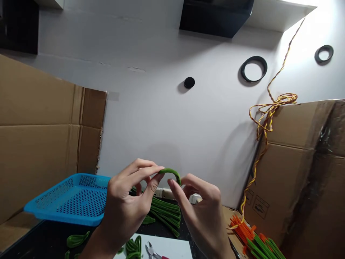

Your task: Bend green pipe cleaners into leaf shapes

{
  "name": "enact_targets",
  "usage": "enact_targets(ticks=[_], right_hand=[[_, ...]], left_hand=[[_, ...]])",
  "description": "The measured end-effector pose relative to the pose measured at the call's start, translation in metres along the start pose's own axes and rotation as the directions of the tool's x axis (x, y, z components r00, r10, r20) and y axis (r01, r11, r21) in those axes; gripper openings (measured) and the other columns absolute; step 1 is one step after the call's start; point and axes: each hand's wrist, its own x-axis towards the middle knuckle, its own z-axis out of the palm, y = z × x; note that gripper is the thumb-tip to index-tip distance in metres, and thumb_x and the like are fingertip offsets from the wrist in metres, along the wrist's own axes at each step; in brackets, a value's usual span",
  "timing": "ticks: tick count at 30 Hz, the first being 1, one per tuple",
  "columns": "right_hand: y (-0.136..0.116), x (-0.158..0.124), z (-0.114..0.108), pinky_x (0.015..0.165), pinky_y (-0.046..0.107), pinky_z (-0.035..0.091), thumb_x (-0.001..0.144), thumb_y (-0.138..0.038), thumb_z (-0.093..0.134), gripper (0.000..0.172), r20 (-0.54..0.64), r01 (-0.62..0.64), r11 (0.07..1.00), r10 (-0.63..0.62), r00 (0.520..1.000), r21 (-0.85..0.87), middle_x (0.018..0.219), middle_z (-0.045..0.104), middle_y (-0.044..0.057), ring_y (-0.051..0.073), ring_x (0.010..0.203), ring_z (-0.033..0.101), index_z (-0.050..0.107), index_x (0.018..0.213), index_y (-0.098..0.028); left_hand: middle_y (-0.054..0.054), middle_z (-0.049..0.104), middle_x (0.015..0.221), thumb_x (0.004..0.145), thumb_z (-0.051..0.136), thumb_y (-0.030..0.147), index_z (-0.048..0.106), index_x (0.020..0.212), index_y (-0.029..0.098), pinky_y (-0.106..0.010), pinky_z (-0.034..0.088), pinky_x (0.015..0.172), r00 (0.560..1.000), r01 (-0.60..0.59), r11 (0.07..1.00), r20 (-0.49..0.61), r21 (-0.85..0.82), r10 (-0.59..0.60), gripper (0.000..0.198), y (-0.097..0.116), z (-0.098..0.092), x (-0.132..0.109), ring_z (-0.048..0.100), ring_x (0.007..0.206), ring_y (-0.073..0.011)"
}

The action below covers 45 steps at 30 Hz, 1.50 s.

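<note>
Between my two hands a green pipe cleaner (171, 170) is bent into an arch. My left hand (134, 194) pinches its left end between thumb and fingers. At the other end, the thumb and forefinger of my right hand (201, 207) close on it. Below lies a white board (172, 245) bearing several looped green pipe-cleaner shapes (133, 247) and a pair of pliers (152, 250), partly cut off by the frame. Behind my hands a bundle of straight green pipe cleaners (165, 212) rests on the dark surface.
A blue perforated basket (63, 216) sits at the left, near a leaf-like green piece (77, 240). Orange and green pipe cleaners (249, 235) lie at lower right. Cardboard stands at left (40, 104), and a cardboard box (291, 172) with yellow-red twisted wire (256, 169) at right.
</note>
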Motion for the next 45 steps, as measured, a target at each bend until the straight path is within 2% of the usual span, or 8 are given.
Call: enact_targets(ticks=[2, 5, 8, 15, 21, 27, 35, 45], right_hand=[[0.002, 0.0, 0.002, 0.05, 0.011, 0.049, 0.095, -0.033, 0.073, 0.015, -0.055, -0.004, 1.0, 0.004, 0.998, 0.0, 0.076, 0.069, -0.003, 0.003, 0.051, 0.059, 0.076, 0.099, -0.02], [0.004, -0.001, 0.004, 0.058, 0.009, 0.06, 0.095, -0.021, 0.072, 0.032, -0.098, 0.063, 0.992, -0.052, 0.994, 0.111, 0.102, 0.076, -0.002, 0.004, 0.059, 0.07, 0.072, 0.127, -0.024], [0.003, -0.001, 0.004, 0.066, 0.008, 0.063, 0.096, -0.011, 0.066, 0.02, -0.148, 0.201, 0.976, -0.187, 0.971, 0.083, 0.093, 0.076, -0.004, 0.003, 0.065, 0.072, 0.078, 0.108, -0.023], [0.01, -0.003, 0.002, 0.069, 0.015, 0.061, 0.098, -0.011, 0.063, 0.017, -0.222, 0.316, 0.876, -0.412, 0.884, -0.366, 0.094, 0.079, -0.004, 0.008, 0.071, 0.076, 0.079, 0.101, -0.018], [0.011, -0.004, 0.003, 0.072, 0.019, 0.058, 0.103, -0.009, 0.057, 0.023, -0.127, 0.377, 0.749, -0.518, 0.846, -0.545, 0.097, 0.079, -0.001, 0.01, 0.079, 0.077, 0.078, 0.099, -0.013], [0.004, -0.003, 0.003, 0.072, 0.018, 0.058, 0.103, -0.01, 0.055, 0.024, -0.136, 0.361, 0.765, -0.499, 0.856, -0.533, 0.094, 0.079, -0.001, 0.01, 0.079, 0.077, 0.078, 0.096, -0.013], [-0.008, -0.007, 0.01, 0.055, 0.019, 0.051, 0.094, -0.018, 0.056, 0.025, -0.229, 0.109, 0.922, -0.205, 0.952, -0.371, 0.079, 0.076, -0.011, 0.006, 0.058, 0.072, 0.078, 0.085, -0.023], [-0.007, -0.005, 0.006, 0.059, 0.021, 0.051, 0.096, -0.016, 0.051, 0.026, -0.201, 0.165, 0.881, -0.277, 0.94, -0.442, 0.08, 0.076, -0.009, 0.006, 0.064, 0.073, 0.076, 0.089, -0.02]], left_hand=[[0.005, 0.073, 0.095, 0.093, 0.072, 0.011, 0.079, 0.101, 0.026, -0.008, 0.05, 0.055, 1.0, -0.013, 1.0, 0.01, -0.015, 0.013, 0.019, 0.0, 0.002, 0.0, 0.063, 0.07, 0.0011], [0.005, 0.074, 0.098, 0.094, 0.07, 0.009, 0.078, 0.104, 0.026, -0.008, 0.051, 0.056, 0.998, -0.053, 0.998, 0.02, -0.025, 0.053, 0.021, -0.002, 0.005, -0.001, 0.065, 0.071, 0.0013], [0.003, 0.076, 0.107, 0.092, 0.071, 0.007, 0.076, 0.111, 0.024, -0.008, 0.054, 0.059, 0.993, -0.113, 0.994, 0.016, 0.011, 0.113, 0.026, -0.004, 0.007, -0.004, 0.068, 0.075, 0.0006], [-0.004, 0.082, 0.109, 0.095, 0.065, 0.01, 0.071, 0.119, 0.011, -0.025, 0.065, 0.068, 0.911, -0.411, 0.866, 0.09, 0.284, 0.403, 0.024, -0.007, 0.009, -0.009, 0.081, 0.087, -0.016], [0.0, 0.081, 0.097, 0.1, 0.057, 0.018, 0.075, 0.111, 0.014, -0.032, 0.057, 0.051, 0.919, -0.395, 0.823, 0.162, 0.408, 0.36, 0.022, -0.007, 0.011, -0.009, 0.078, 0.071, -0.0188], [0.003, 0.06, 0.059, 0.096, 0.045, 0.002, 0.075, 0.115, 0.007, -0.034, 0.045, 0.041, 0.866, -0.494, 0.696, 0.361, 0.521, 0.345, 0.036, 0.002, 0.013, -0.011, 0.059, 0.044, -0.0175], [-0.003, 0.069, 0.065, 0.094, 0.045, -0.004, 0.072, 0.113, -0.005, -0.029, 0.046, 0.042, 0.906, -0.423, 0.743, 0.231, 0.519, 0.355, 0.032, 0.001, 0.03, -0.026, 0.065, 0.049, -0.0145], [-0.006, 0.074, 0.073, 0.099, 0.055, 0.011, 0.075, 0.112, 0.001, -0.032, 0.05, 0.046, 0.939, -0.345, 0.782, 0.187, 0.52, 0.29, 0.025, 0.004, 0.028, -0.028, 0.072, 0.057, -0.0194]])
